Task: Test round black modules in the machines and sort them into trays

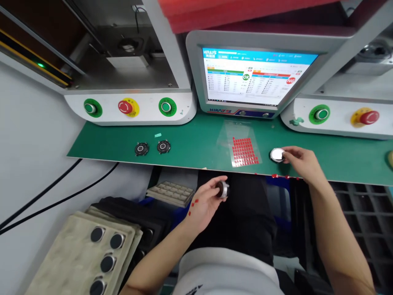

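My left hand (204, 203) is closed around a round silver-and-black watch case (225, 189), held in front of the bench edge above my lap. A few small red stickers (194, 203) cling to the back of that hand near the wrist. On the green bench (196, 135), my right hand (302, 162) pinches the right edge of another round watch case (276, 154), whose face shines white. Left of it lies a clear sheet with rows of red stickers (245, 151). Two black watch cases (141, 148) rest farther left, their sensor sides up.
A monitor (258, 78) stands behind the bench, between machine panels with green buttons (166, 107) and red stop buttons (125, 107). Beige trays with several watch cases (107, 263) are stacked at lower left. Red stickers (274, 176) hang along the bench edge. Black trays (362, 221) sit at right.
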A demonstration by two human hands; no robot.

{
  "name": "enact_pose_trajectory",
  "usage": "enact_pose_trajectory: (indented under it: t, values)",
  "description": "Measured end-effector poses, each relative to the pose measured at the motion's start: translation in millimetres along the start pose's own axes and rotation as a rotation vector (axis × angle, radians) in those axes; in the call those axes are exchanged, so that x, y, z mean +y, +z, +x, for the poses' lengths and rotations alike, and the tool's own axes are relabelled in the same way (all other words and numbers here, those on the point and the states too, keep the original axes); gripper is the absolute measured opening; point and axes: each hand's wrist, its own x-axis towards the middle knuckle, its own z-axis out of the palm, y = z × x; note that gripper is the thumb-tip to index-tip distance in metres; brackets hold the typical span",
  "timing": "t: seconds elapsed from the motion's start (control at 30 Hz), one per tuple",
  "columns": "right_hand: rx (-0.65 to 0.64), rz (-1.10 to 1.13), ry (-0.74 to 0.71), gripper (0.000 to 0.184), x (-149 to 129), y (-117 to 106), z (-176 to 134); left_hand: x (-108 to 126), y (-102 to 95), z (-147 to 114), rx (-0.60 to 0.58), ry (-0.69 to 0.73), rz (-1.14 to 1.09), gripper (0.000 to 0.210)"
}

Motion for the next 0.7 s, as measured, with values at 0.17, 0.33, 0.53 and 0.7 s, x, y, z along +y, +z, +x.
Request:
enact_pose_trajectory:
  t: [0.17, 0.33, 0.53, 0.7]
  values:
    - [0.153, -0.12, -0.062, 0.02, -5.6, 6.9, -4.7, 4.8, 4.8, -5.4, -0.02, 0.198, 0.037, 0.041]
    - [0.38, -0.064, -0.312, 0.015, -42.5, 28.2, -63.4, 3.2, 13.3, -1.1, -0.014, 0.316, 0.117, 0.033]
    - [0.133, 0.312, -0.525, 0.016, -85.3, 67.3, -150.6, -2.2, 24.4, 11.6, -0.033, 0.513, 0.134, 0.033]
    - [0.066, 0.437, -0.483, 0.019, -91.5, 77.0, -164.3, -8.7, 18.6, 16.5, 0.089, 0.837, 0.325, 0.028]
